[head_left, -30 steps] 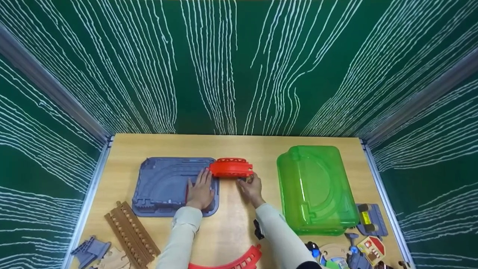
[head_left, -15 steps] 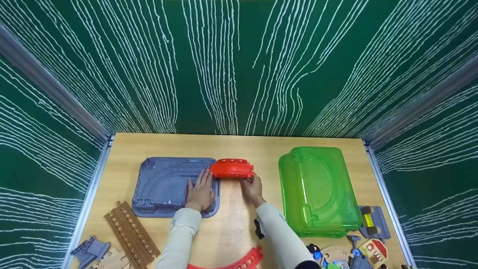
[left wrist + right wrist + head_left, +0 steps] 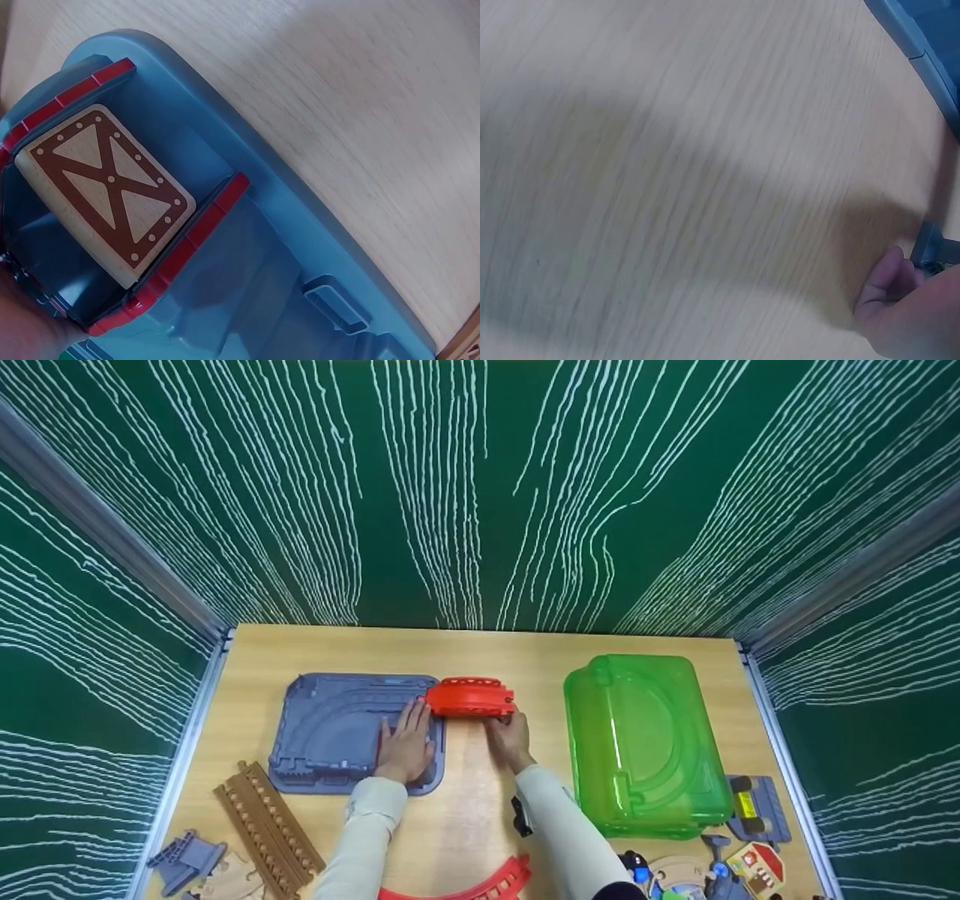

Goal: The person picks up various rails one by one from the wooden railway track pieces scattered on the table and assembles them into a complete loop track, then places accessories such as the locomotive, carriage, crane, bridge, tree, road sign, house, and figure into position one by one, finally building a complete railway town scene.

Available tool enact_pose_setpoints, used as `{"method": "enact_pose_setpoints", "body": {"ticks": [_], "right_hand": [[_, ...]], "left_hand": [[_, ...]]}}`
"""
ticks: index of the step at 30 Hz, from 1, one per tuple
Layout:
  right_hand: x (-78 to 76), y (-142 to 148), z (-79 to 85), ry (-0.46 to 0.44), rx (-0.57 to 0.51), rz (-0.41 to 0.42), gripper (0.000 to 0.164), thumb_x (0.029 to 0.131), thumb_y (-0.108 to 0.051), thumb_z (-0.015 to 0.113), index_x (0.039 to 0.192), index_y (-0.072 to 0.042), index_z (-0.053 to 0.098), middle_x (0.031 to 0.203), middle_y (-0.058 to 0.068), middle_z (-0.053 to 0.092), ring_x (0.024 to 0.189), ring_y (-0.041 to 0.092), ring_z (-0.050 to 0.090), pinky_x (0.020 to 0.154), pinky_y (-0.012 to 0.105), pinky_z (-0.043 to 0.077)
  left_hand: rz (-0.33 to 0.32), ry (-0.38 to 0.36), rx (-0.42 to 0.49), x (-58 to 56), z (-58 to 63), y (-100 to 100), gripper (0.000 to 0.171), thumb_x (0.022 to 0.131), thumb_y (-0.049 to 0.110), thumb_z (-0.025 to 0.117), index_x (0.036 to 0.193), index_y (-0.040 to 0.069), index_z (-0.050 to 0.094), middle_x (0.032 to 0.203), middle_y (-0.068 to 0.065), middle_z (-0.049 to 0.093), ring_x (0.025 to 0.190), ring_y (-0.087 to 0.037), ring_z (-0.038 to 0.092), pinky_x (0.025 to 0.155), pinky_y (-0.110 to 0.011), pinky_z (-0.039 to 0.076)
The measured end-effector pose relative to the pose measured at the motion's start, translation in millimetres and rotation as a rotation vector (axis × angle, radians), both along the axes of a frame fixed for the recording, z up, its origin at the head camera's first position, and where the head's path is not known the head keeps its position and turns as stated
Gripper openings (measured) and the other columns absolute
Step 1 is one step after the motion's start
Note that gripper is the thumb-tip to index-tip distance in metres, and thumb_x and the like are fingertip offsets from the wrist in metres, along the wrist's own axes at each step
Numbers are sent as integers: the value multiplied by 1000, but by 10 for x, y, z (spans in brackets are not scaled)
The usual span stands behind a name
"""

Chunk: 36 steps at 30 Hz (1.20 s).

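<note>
My left hand (image 3: 407, 746) rests with straight fingers on a grey plastic train base (image 3: 330, 735), fingertips by the left end of a raised red track piece (image 3: 471, 697). The track piece reaches from the base out to the right. Below its right end, my right hand (image 3: 511, 739) pinches a small grey plastic piece (image 3: 928, 244), mostly hidden by the fingers. In the left wrist view, part of the left hand (image 3: 30, 326) shows near a wooden panel with a brown cross (image 3: 109, 180), set between red edges on the base.
A green translucent lid (image 3: 645, 742) stands to the right. Brown track (image 3: 270, 829) and a grey support (image 3: 187, 861) lie front left. A curved red track (image 3: 480, 885) lies at the front. Small toys and wooden pieces (image 3: 679, 870) crowd the front right.
My right hand has moved slightly up, its fingers now closer beneath the right end of the red track. The left hand stays on the base. The head view has shifted a little.
</note>
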State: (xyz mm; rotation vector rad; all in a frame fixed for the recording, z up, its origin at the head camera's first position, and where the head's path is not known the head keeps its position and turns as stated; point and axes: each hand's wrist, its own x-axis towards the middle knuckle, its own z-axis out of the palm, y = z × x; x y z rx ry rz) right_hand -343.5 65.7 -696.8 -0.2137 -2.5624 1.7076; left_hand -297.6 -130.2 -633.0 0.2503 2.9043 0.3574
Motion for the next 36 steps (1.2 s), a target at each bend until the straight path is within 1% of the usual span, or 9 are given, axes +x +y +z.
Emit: {"method": "enact_pose_setpoints", "body": {"ticks": [10, 15, 22, 26, 28, 32, 33, 34, 36], "right_hand": [[-16, -14, 3, 116, 3, 17, 25, 76, -9, 66, 95, 5, 60, 84, 14, 66, 83, 24, 62, 75, 36, 48], [-51, -61, 16, 116, 23, 6, 25, 74, -7, 66, 95, 6, 60, 83, 15, 66, 83, 26, 61, 75, 36, 48], [-53, -102, 40, 54, 92, -25, 32, 75, -12, 67, 102, 4, 59, 89, 14, 64, 83, 26, 58, 76, 35, 46], [23, 8, 37, 121, 32, -2, 37, 73, -12, 66, 102, 8, 56, 86, 17, 64, 82, 27, 60, 74, 36, 47], [-29, 88, -229, 135, -59, 15, 44, 69, -10, 68, 106, 8, 52, 80, 14, 64, 75, 24, 60, 68, 33, 49], [-207, 255, -997, -68, -137, 44, 69, 63, -8, 70, 123, 3, 39, 79, 8, 54, 67, 16, 50, 58, 28, 44], [-281, 276, -1263, -115, -155, 55, 72, 63, -6, 68, 126, 3, 35, 76, 7, 50, 62, 15, 49, 52, 28, 43], [-299, 291, -1360, -187, -159, 71, 74, 64, -5, 68, 128, 2, 32, 79, 9, 49, 62, 17, 49, 51, 30, 44], [-312, 302, -1496, -236, -171, 113, 73, 67, -6, 66, 130, -2, 30, 81, 9, 45, 58, 17, 46, 47, 31, 42]], "left_hand": [[1, 18, -24, -33, -29, -59, 64, 85, 29, 52, 139, 10, 24, 146, -3, 16, 133, -22, 11, 100, -59, 10], [-2, 17, -22, -62, -38, -106, 63, 86, 30, 52, 139, 10, 24, 146, -4, 16, 132, -23, 11, 100, -59, 10], [-3, 12, -34, -73, -55, -140, 63, 86, 31, 50, 140, 11, 23, 146, -3, 16, 133, -22, 9, 100, -59, 9], [-16, 2, -33, -27, -32, -73, 63, 87, 31, 50, 140, 11, 22, 146, -3, 14, 133, -22, 8, 100, -58, 8], [-23, -7, -37, -12, -14, -54, 63, 87, 32, 48, 141, 12, 20, 147, -2, 12, 133, -21, 7, 101, -58, 8], [-23, 2, -48, 13, 23, -63, 64, 88, 34, 47, 141, 12, 18, 147, -3, 11, 133, -23, 5, 100, -60, 4], [-18, 8, -58, 24, 33, -76, 65, 89, 35, 47, 141, 12, 17, 147, -3, 11, 133, -24, 4, 99, -60, 3], [-10, 15, -69, 35, 42, -89, 65, 89, 37, 46, 141, 12, 17, 147, -3, 10, 133, -24, 4, 99, -61, 2], [0, 46, -78, 63, 61, -120, 64, 89, 39, 44, 141, 12, 17, 147, -4, 12, 133, -25, 5, 98, -62, 3]]}}
